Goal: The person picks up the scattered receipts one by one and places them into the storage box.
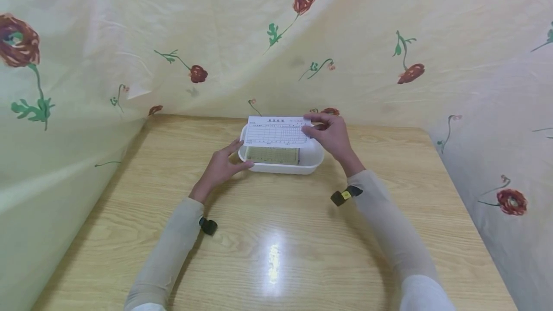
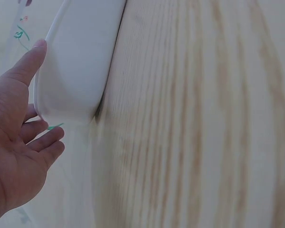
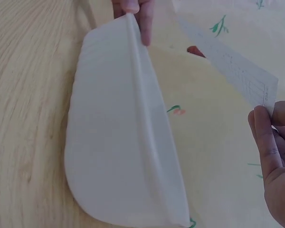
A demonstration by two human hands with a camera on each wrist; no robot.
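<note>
A white printed form (image 1: 270,134) with a ruled grid is held up above a white plastic tub (image 1: 284,169). My right hand (image 1: 335,137) pinches the form's right edge between thumb and fingers; the right wrist view shows the sheet (image 3: 244,76) tilted and apart from the tub. At the tub's left end is my left hand (image 1: 221,166), its thumb on the near rim and its fingers round the end wall, gripping it. Inside the tub lies a yellowish printed paper (image 1: 273,156), partly hidden behind the raised form.
The tub stands near the far edge of a wood-grain table (image 1: 276,224). Behind the table and along its sides hangs a pale cloth (image 1: 242,37) with red flowers. A black band with a small device (image 1: 345,196) is on each sleeve.
</note>
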